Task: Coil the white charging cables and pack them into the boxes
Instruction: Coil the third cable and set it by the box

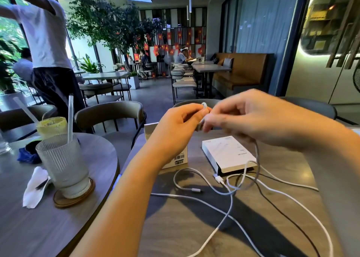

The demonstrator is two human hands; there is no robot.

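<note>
White cable (pixel 229 196) mostly sprawls loose across the bench (pixel 194 227). Left hand (pixel 179 120) and right hand (pixel 243 112) pinch its first small loop; both boxes (pixel 228 153) look unpacked

A single head-worn, wide-angle camera gives the only view, so no second view overlaps with it. It looks forward and slightly down from just behind the near edge of the grey wood-grain worktop (pixel 194 227), close enough that both forearms fill the lower part of the picture. Past the far edge of the worktop it faces down a long café room toward a dark slatted back wall (pixel 175 32). Straight lines bow at the picture's sides.
</note>
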